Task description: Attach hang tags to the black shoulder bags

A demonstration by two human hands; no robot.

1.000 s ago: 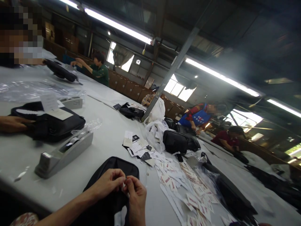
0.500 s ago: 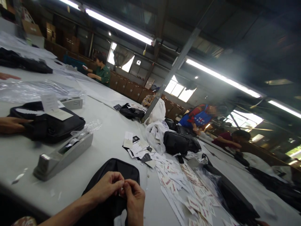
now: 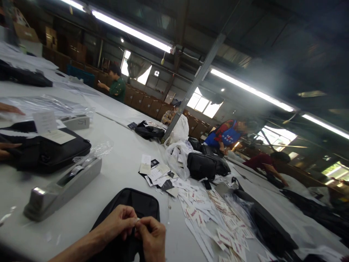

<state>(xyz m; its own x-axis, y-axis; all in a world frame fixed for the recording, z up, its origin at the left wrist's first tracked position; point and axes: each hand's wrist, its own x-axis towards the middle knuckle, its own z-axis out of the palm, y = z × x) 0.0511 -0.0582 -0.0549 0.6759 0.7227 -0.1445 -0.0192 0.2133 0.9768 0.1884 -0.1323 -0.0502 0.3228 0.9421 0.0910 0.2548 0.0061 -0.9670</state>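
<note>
Head view: soft black fabric bag with rounded corners (image 3: 144,205) sits bottom center of the frame, on the grey-white tabletop (image 3: 122,163). Matte front, darker piping along the edge, top end pointing up the frame; lower part runs off the bottom edge, much of the middle covered by hands and forearm. Sliver of pale material (image 3: 136,257) shows on it at the bottom edge.

Left hand (image 3: 123,222) and right hand (image 3: 151,234) meet over the bag, bottom center. Grip narrow on both: thumb and forefinger pinched at a tiny whitish piece (image 3: 137,219); too small to tell what it is. Other fingers curled.

Around: long grey tape dispenser (image 3: 69,189) lower left; black bag with paper tags (image 3: 65,151) mid left; heap of white labels with red print (image 3: 199,207) right of the hands; pile of black and white cards (image 3: 159,174) just above them.

Versus half a second ago: same pinch, same bag, but hands and bag sit slightly lower and further left. Dispenser, tagged bag and background shift left too, so the camera turns a bit. Pale material shows less now, mostly cut off by the frame. Co-worker in dark red (image 3: 261,162), right, now has an arm stretched forward and down.
</note>
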